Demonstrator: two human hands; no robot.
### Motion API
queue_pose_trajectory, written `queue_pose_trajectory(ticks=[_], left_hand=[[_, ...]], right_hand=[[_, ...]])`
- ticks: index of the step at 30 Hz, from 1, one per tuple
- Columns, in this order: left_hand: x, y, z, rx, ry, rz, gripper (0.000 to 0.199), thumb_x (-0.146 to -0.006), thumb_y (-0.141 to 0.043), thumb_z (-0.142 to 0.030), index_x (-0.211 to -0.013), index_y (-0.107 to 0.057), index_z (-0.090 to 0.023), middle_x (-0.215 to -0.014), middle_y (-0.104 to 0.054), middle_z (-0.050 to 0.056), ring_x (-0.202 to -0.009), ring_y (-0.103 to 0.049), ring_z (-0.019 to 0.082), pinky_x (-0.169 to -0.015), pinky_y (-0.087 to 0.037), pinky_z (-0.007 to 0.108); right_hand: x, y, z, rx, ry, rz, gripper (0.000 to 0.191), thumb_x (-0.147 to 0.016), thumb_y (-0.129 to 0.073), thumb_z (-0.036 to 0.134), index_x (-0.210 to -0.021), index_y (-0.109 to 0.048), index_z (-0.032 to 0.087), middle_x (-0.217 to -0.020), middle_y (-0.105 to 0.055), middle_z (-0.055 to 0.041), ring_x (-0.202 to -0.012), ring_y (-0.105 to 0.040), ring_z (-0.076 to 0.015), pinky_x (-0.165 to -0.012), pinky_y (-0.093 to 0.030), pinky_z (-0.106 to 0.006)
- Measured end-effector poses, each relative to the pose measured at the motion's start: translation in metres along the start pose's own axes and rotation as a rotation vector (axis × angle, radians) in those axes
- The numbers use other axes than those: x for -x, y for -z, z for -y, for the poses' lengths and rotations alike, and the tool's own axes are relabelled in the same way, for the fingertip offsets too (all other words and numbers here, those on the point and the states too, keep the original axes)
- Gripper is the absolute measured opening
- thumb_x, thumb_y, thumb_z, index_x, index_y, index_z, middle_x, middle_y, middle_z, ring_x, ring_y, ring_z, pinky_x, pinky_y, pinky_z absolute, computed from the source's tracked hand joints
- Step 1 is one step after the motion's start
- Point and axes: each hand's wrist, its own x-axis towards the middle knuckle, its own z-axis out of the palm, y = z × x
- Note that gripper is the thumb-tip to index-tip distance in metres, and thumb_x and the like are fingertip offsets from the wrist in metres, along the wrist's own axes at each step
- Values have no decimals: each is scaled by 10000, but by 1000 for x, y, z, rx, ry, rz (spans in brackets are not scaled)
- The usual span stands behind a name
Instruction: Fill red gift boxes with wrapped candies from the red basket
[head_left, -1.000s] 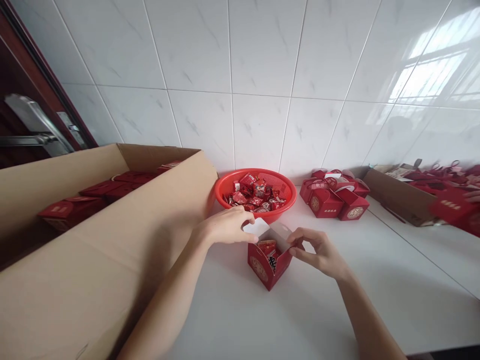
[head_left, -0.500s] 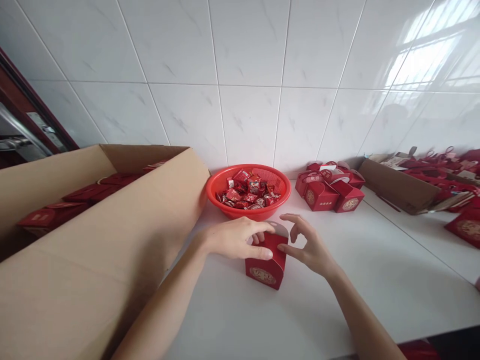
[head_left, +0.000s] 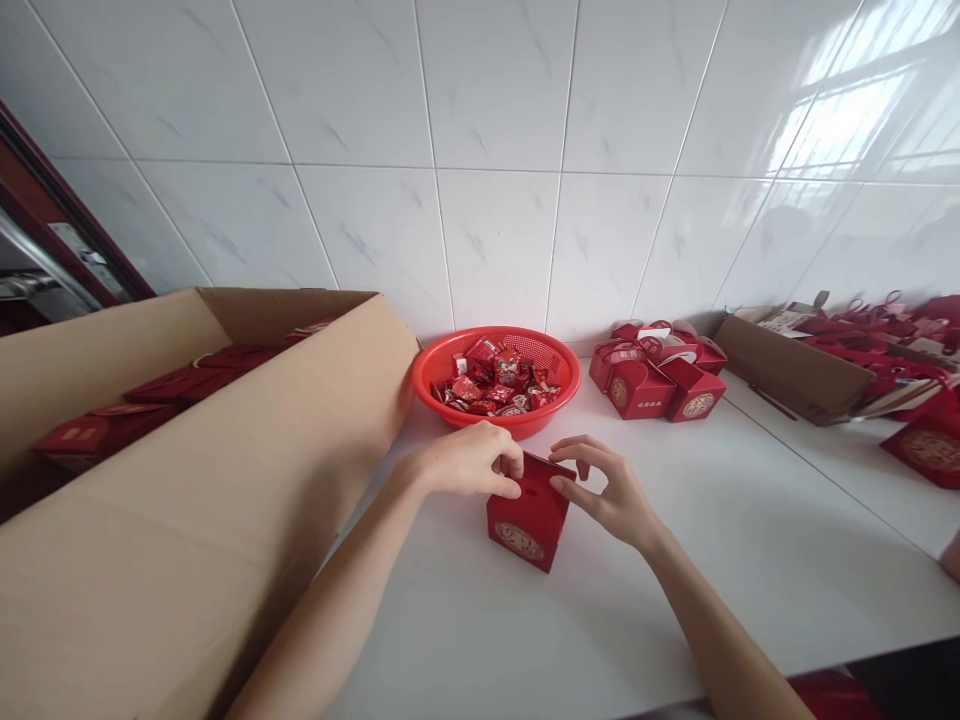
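Note:
A small red gift box with a round gold emblem stands upright on the white tabletop. My left hand pinches the upper left edge of its top flaps, thumb in front and fingers behind. On the other side, my right hand grips the flaps' right end between thumb and fingers. The flaps lean together at the top. Right behind the box is a red plastic basket holding several red-wrapped candies.
A tall cardboard carton with red boxes inside fills the left. Several closed red gift boxes stand back right. Farther right, a low cardboard tray holds red handled pieces. A tiled wall bounds the table behind.
The gift box's top flaps, spread apart before, are now drawn together. My right hand has moved left onto their edge, and my left hand has shifted up to it.

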Motion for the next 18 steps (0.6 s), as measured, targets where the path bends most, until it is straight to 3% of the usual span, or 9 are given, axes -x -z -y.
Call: queue_pose_trajectory(ticks=[5,18], left_hand=[[-4,-2,4,43,11,-51,127,-780,-665,-335,-805,-680,-212,-941,-678,9,-853,-621,178,-682,-435,260],[-11,-6,0,31,81,-67,106,-787,-601,-298,-769,-652,-206,-852,-704,13,-785,-637,192,-579,-384,265]], right_hand=[[-2,-7,4,94,44,-42,177,-912,-624,389,-974,-706,245,-1019,-704,-77,-928,-630,-218,-815,-530,-383],[-12,-11,12,412,29,29,99,-865,-643,235,-933,-715,244,-1070,-693,-86,-1004,-601,-272,-893,-472,-460]])
